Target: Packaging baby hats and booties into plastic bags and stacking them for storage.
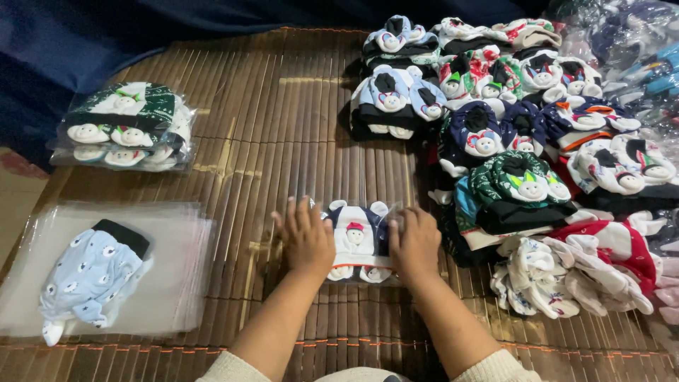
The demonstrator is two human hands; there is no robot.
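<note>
Glossy plastic sleeve (361,244) over soft knit socks, both hands flat, fingers spread, pressing; slatted bamboo mat (283,141).

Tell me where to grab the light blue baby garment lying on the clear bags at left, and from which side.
Probably grip the light blue garment at its black waistband, coming from above at the far end. It lies flat on the stack of clear bags, and the band is the firmest-looking edge, turned away from both hands.
</note>
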